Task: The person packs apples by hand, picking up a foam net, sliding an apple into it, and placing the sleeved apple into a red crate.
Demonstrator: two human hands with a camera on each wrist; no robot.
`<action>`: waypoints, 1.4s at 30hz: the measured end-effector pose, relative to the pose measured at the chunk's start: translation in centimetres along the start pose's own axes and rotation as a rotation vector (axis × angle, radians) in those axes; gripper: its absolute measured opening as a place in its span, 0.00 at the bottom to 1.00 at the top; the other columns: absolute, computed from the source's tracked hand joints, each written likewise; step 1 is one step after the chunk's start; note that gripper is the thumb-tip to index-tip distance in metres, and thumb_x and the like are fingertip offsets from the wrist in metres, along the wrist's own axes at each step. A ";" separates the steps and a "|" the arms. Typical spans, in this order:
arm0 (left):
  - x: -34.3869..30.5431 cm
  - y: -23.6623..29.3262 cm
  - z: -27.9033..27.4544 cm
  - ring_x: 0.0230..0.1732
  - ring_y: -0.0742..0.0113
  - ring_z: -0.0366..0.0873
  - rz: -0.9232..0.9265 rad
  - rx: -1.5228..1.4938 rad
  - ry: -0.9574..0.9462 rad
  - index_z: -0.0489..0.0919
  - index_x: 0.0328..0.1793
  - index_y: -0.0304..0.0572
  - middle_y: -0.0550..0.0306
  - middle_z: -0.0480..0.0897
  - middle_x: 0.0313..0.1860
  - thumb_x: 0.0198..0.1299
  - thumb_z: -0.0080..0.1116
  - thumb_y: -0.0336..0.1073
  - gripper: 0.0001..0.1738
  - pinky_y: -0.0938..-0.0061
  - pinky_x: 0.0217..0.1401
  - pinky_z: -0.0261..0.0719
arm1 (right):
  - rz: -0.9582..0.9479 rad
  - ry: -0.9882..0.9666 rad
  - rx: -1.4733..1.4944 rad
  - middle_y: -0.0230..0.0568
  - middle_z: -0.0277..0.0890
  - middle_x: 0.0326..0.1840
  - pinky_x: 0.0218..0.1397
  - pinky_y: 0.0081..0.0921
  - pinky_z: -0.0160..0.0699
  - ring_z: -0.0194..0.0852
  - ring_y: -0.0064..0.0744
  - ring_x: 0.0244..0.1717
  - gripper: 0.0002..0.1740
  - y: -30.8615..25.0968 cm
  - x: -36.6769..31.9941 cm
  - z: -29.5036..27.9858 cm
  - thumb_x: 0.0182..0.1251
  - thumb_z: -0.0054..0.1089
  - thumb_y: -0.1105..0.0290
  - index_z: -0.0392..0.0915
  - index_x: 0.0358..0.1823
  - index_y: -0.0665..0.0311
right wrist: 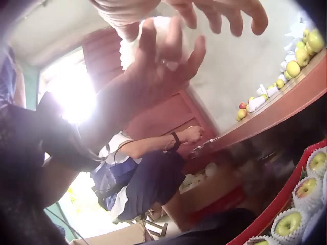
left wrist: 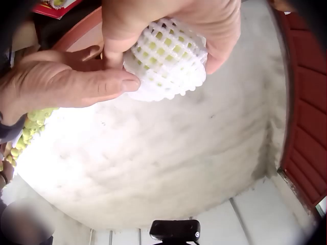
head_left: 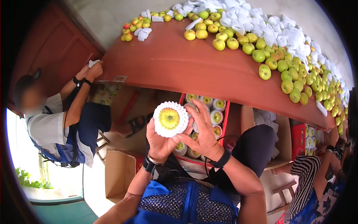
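Note:
A yellow-green apple (head_left: 169,118) sits in a white foam net (head_left: 159,129), raised in front of the person's chest. My left hand (head_left: 161,143) grips it from below and the side, with the fingers curled round the net in the left wrist view. Beside it, my right hand (head_left: 205,136) has its thumb and fingertips at the net's edge. Its fingers look spread and loose in the right wrist view. Under the hands, a red box (head_left: 228,119) holds several apples in foam nets.
A long reddish-brown table (head_left: 167,56) carries many loose apples (head_left: 264,71) and a heap of white foam nets (head_left: 238,18). One seated person (head_left: 56,115) works on the left, another (head_left: 313,179) on the right. Cardboard boxes (head_left: 119,173) stand on the floor.

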State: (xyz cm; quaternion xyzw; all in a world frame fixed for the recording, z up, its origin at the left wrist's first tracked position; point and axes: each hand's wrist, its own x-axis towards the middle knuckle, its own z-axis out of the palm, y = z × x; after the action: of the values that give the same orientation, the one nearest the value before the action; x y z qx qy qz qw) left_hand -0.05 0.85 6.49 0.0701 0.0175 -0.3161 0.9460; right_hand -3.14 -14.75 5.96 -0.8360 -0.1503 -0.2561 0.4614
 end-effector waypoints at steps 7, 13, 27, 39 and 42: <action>0.1 0.9 -0.6 0.59 0.56 0.70 0.303 0.856 0.177 0.63 0.64 0.39 0.45 0.70 0.60 0.51 0.60 0.42 0.35 0.59 0.60 0.71 | 0.421 0.001 0.710 0.57 0.61 0.64 0.66 0.39 0.58 0.59 0.48 0.66 0.39 0.9 0.0 0.1 0.63 0.54 0.50 0.55 0.67 0.70; -0.1 0.1 2.2 0.57 0.49 0.71 0.480 2.182 -0.275 0.72 0.53 0.44 0.46 0.70 0.58 0.36 0.68 0.31 0.32 0.61 0.58 0.71 | 1.210 -0.001 1.687 0.38 0.74 0.48 0.49 0.35 0.78 0.75 0.32 0.47 0.25 1.2 -1.3 3.3 0.69 0.44 0.46 0.68 0.53 0.60; -0.1 -2.3 1.2 0.53 0.45 0.72 0.566 2.398 -0.283 0.75 0.51 0.44 0.46 0.70 0.56 0.37 0.70 0.47 0.32 0.57 0.53 0.73 | 1.193 0.078 1.847 0.38 0.76 0.44 0.50 0.31 0.77 0.77 0.31 0.45 0.20 2.5 -2.8 3.0 0.71 0.43 0.52 0.69 0.50 0.61; 2.1 -3.5 -1.0 0.54 0.42 0.70 0.621 2.385 -0.310 0.74 0.54 0.44 0.42 0.69 0.56 0.43 0.64 0.48 0.31 0.58 0.54 0.72 | 0.941 0.087 1.634 0.36 0.76 0.43 0.49 0.28 0.78 0.77 0.29 0.44 0.18 4.5 -2.7 2.9 0.70 0.43 0.54 0.70 0.50 0.60; 2.9 -3.5 -1.6 0.53 0.44 0.71 0.610 2.153 -0.280 0.73 0.52 0.41 0.43 0.70 0.54 0.43 0.66 0.38 0.27 0.60 0.55 0.72 | 1.037 0.005 1.617 0.35 0.78 0.41 0.48 0.27 0.78 0.78 0.28 0.38 0.22 5.5 -1.7 2.3 0.71 0.41 0.49 0.72 0.47 0.60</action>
State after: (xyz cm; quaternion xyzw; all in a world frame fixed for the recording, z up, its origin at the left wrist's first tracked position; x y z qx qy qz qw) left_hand 0.18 -3.46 4.26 0.8148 -0.3882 0.0725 0.4245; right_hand -1.16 -15.68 0.18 -0.2266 0.1081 0.1592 0.9548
